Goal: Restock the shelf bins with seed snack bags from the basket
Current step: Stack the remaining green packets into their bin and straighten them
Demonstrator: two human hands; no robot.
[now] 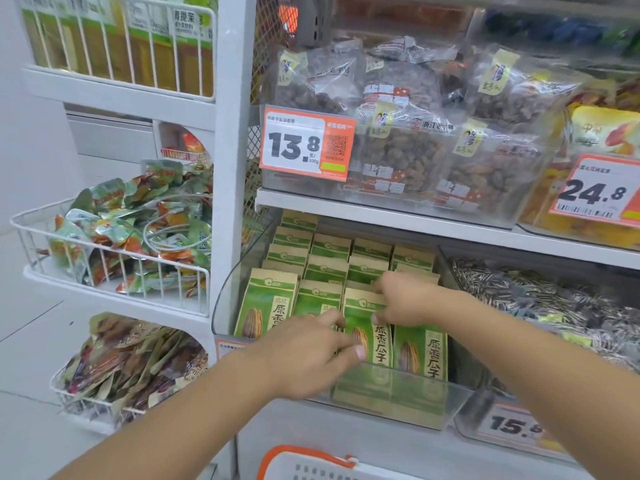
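Seed bag upright in bin, both hands pinching it

I count two hands, three price tags, one basket (partly cut off), four rows of seed bags.

Bright, even store lighting with soft shadows. Glare on the clear bags above the hands. Top corners blurred; shelf lines bow at wide-angle edges.
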